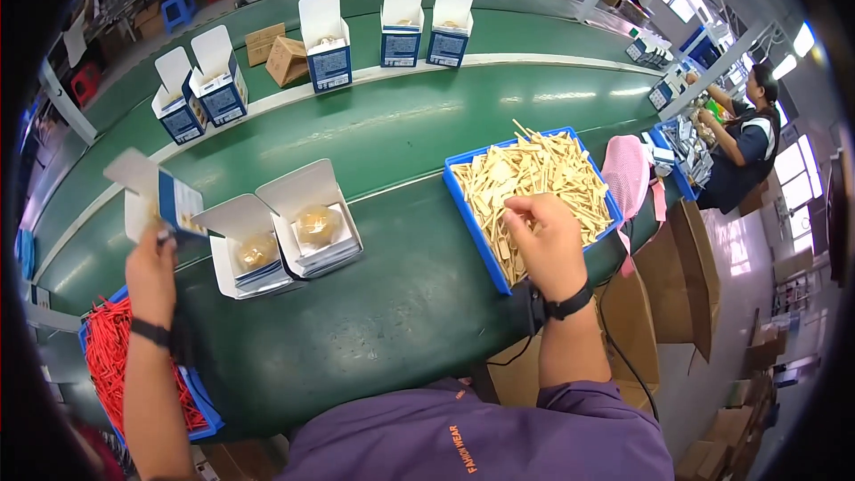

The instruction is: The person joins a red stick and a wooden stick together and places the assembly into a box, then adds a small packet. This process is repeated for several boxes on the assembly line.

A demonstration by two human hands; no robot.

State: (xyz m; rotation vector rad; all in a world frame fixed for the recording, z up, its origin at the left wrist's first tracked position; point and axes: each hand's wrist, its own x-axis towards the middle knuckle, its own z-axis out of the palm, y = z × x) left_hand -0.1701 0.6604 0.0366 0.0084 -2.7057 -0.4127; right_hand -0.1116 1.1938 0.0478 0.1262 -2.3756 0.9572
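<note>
My left hand (152, 269) pinches the near edge of an open white and blue cardboard box (181, 203), which is tilted and smeared by motion. To its right, two more open boxes, a left one (233, 254) and a right one (334, 232), each hold a round, clear-wrapped golden item (315, 225) above folded papers. My right hand (549, 245) is over a blue tray (476, 245) heaped with small pale wooden sticks (534, 169). Its thumb and forefinger are pressed close together; whatever is between them cannot be made out.
A blue tray (207, 410) of red sticks (107, 356) sits at the lower left. Several open boxes (328, 58) line the belt's far side, beside a brown carton piece (287, 61). A pink mesh bag (626, 174) lies by the right tray. Another person (748, 147) works at right.
</note>
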